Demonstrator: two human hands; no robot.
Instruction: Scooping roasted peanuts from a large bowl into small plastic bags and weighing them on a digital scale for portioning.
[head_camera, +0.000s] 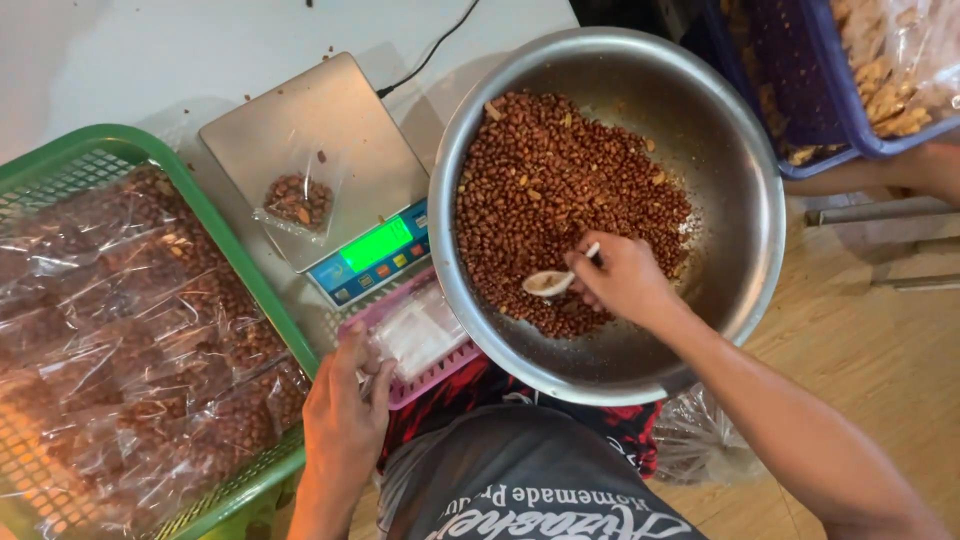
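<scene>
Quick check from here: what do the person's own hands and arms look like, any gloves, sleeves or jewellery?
Both are bare: the left hand and right hand wear no gloves, and no rings or watch show. No sleeve covers either forearm in view.

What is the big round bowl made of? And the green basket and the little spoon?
The bowl looks like metal, likely stainless steel: grey, shiny, with smeared reflections. The green basket looks like moulded plastic, with an even colour and a lattice of holes. The spoon in the right hand is pale; wood or plastic, hard to tell.
</scene>
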